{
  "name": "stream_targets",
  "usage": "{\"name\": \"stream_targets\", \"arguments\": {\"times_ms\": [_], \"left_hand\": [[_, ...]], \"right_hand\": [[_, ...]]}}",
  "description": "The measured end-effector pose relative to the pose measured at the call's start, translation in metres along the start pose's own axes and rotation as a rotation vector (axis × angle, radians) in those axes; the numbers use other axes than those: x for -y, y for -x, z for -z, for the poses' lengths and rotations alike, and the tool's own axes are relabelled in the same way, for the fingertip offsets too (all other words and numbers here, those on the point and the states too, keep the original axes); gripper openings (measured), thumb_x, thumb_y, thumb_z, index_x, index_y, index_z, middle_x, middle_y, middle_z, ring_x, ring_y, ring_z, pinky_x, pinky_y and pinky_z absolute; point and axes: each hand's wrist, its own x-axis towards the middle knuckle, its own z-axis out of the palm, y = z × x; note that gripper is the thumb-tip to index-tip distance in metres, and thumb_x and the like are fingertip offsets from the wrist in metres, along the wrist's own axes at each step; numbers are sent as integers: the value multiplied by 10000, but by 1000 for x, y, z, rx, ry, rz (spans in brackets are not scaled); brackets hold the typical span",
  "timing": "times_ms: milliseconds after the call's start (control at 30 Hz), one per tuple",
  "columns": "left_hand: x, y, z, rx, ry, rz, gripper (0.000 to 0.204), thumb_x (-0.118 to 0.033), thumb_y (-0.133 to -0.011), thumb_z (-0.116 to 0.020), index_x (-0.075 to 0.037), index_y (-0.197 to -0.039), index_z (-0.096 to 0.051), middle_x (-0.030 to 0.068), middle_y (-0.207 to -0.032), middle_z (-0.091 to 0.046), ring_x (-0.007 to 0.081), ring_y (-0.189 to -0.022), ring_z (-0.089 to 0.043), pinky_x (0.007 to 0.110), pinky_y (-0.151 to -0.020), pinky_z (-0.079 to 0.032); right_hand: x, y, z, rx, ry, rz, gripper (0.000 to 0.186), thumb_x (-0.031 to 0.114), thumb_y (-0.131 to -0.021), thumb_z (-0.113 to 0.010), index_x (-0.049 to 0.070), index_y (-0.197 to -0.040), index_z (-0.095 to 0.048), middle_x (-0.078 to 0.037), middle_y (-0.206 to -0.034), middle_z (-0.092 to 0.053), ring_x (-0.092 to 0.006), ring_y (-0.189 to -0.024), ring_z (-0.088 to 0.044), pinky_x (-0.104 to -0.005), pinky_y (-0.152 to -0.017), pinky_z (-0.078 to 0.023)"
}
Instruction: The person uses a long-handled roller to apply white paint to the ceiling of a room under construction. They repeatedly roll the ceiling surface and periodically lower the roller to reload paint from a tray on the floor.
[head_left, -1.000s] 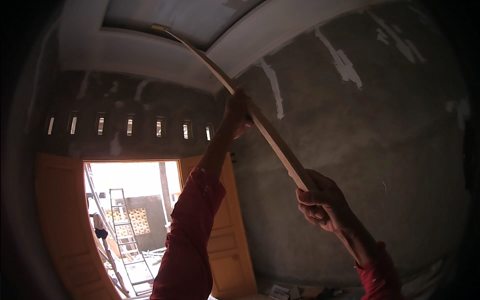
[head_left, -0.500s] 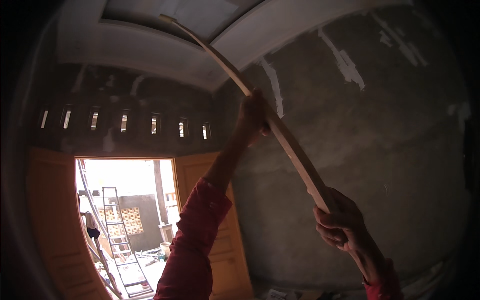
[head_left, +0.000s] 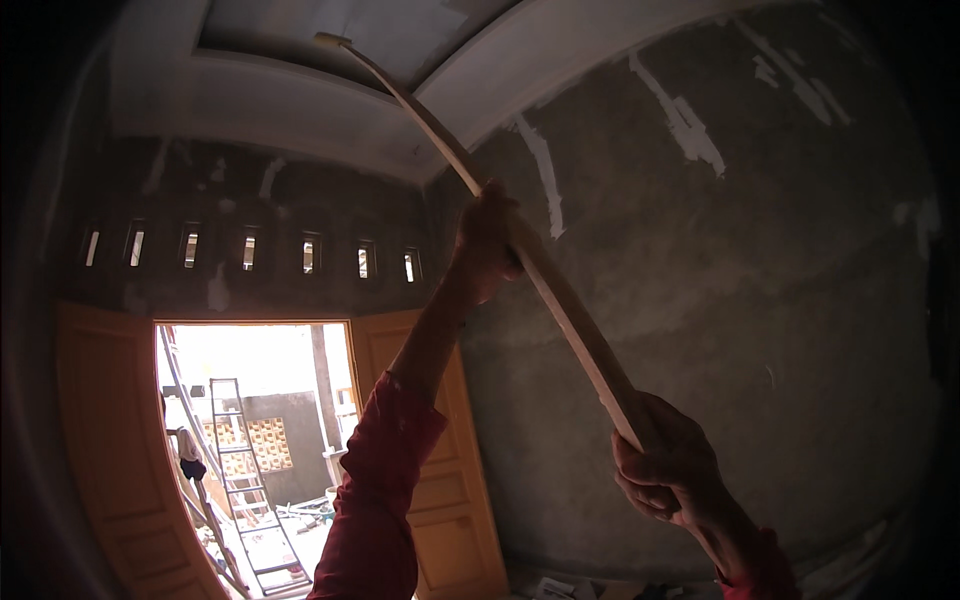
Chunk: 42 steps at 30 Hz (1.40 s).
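Observation:
A long wooden pole [head_left: 572,318] slants up from the lower right toward the recessed ceiling [head_left: 265,100]. At its far tip is a small yellowish head [head_left: 328,40], like a paint roller, close to the ceiling panel; whether it touches cannot be made out. My left hand [head_left: 487,245] is wrapped round the pole about halfway up, with the arm raised. Lower down, my right hand [head_left: 668,462] grips the pole near its bottom end. Both forearms wear red sleeves.
A grey wall [head_left: 700,300] with white filler streaks rises on the right. Orange wooden doors [head_left: 440,470] stand open at a bright doorway, with a ladder [head_left: 240,460] outside. Small vent slots line the far wall above it. Loose items [head_left: 570,588] lie at the wall's foot.
Both hands and the pole have shifted slightly left, my right hand also a little lower. The yellowish head has moved slightly left along the ceiling.

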Motion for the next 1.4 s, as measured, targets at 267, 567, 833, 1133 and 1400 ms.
{"name": "stream_targets", "arguments": {"times_ms": [267,567,833,1133,1400], "left_hand": [[-23,42,-77,210,-105,-94,457,-511,-1027,-339,-63,-1053,-430,114,-630,-542,201,-401,-498,299,-313,-329],[-55,102,-190,248,-114,-81,489,-532,-1028,-330,-53,-1091,-408,145,-643,-571,250,-414,-528,327,-316,-357],[-75,142,-271,324,-178,-65,507,-527,-1032,-326,-40,-1158,-383,170,-657,-596,265,-424,-563,337,-322,-399],[-69,173,-317,436,-131,-67,463,-495,-1031,-384,-33,-1051,-364,158,-698,-596,258,-475,-606,335,-347,-458],[-71,187,-290,319,-109,-114,384,-398,-1033,-445,-20,-1010,-380,114,-693,-575,212,-463,-590,318,-332,-443]], "right_hand": [[46,88,26,-84,-27,-16,700,-24,-684,-667,-78,-1334,-413,-28,-662,-512,-53,-367,-386,-220,-295,-298],[85,184,71,-78,-149,24,708,-38,-720,-687,-46,-1369,-406,-30,-639,-499,-74,-370,-405,-241,-309,-313],[105,255,106,-152,-239,65,755,-115,-643,-593,-28,-1373,-416,-33,-592,-468,-82,-303,-323,-250,-274,-249],[99,296,144,-260,35,-15,711,120,-816,-745,71,-1442,-411,28,-609,-487,-65,-348,-396,-227,-308,-310],[82,287,117,-96,105,-22,837,124,-782,-811,85,-1478,-346,23,-697,-510,-62,-421,-439,-217,-345,-342]]}}
